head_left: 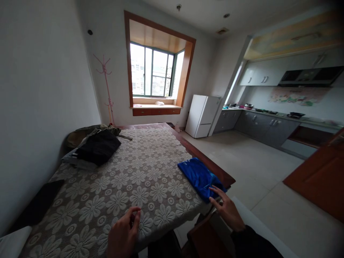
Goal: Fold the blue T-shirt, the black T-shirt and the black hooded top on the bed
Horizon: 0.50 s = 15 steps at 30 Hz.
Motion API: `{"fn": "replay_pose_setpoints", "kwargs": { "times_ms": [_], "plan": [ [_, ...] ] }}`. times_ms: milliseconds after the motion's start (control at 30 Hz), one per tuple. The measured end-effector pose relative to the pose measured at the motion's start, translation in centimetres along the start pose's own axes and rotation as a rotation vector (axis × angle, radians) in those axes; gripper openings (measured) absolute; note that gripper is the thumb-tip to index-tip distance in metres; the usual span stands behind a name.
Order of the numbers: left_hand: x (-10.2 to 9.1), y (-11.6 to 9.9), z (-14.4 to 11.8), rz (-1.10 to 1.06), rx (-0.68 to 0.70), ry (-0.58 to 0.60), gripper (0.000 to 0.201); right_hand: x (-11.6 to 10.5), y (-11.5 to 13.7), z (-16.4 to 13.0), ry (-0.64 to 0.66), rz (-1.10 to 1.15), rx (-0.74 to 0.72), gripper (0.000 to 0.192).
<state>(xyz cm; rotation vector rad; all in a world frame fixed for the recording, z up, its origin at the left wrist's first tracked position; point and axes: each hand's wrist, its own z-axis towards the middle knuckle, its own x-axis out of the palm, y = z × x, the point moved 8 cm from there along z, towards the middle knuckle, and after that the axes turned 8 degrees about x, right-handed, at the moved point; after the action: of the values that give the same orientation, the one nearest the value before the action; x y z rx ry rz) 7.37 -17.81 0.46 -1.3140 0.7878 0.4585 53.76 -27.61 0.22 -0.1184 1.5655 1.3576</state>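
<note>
Two bare hands: left hand [123, 233] without visible sleeve; right hand [228, 211] emerges from a dark long sleeve [252, 243].

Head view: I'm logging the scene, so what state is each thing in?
Blue garment: folded, at table edge.
Right hand: open, fingertips on the blue garment.
Left hand: empty, over the lace tablecloth.
Dark clothes: piled.
Fridge: closed.

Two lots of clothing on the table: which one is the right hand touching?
The folded blue garment at the table's right edge; the right hand has fingertips on its near end. The dark pile of clothes lies far left, untouched.
</note>
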Motion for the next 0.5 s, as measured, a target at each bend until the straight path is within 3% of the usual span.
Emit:
{"fn": "replay_pose_setpoints", "kwargs": {
  "times_ms": [133,200,333,400,500],
  "plan": [
    [0.0,0.1,0.0,0.018,0.000,-0.002,0.032,-2.3,3.9,2.8,-0.083,-0.379,-0.107,0.033],
    [0.0,0.0,-0.1,0.024,0.005,0.002,0.033,-1.9,6.9,5.3,-0.042,-0.448,-0.203,0.032],
    [-0.1,-0.2,-0.2,0.036,0.020,-0.001,0.035,2.9,12.7,11.3,0.209,-0.492,-0.442,0.038],
    [0.0,-0.2,-0.2,0.037,0.024,-0.002,0.034,6.0,13.7,14.3,0.319,-0.613,-0.469,0.044],
    [0.3,0.2,0.0,0.048,0.029,0.000,0.032,9.0,14.1,17.9,0.368,-0.680,-0.476,0.046]
  ]
}}
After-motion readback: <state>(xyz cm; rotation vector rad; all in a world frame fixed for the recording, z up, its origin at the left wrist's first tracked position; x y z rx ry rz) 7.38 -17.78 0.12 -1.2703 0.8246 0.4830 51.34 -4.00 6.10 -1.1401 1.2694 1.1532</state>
